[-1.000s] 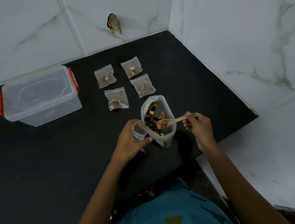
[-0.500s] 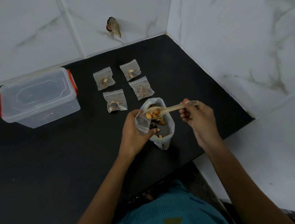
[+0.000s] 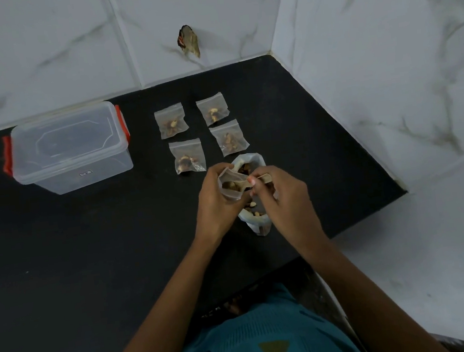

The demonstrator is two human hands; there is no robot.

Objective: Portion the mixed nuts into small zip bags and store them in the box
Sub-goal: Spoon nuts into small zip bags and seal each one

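Observation:
My left hand (image 3: pixel 216 204) grips a small clear zip bag (image 3: pixel 230 187) with its mouth held open, just above the big bag of mixed nuts (image 3: pixel 253 202) on the black counter. My right hand (image 3: pixel 283 196) pinches a wooden spoon (image 3: pixel 254 180) whose bowl is tipped into the small bag's mouth, with nuts showing inside. Several filled small zip bags (image 3: pixel 187 156) lie flat in two rows behind the big bag. The clear plastic box (image 3: pixel 68 147) with red clips stands lidded at the left.
The black counter (image 3: pixel 88 252) ends at a marble wall behind and on the right; its right edge runs diagonally near the big bag. A small brown object (image 3: pixel 188 41) sticks to the back wall.
My right hand lifted a spoonful of nuts out of the big bag and swung it left into the small bag's mouth. My left hand raised the small bag slightly.

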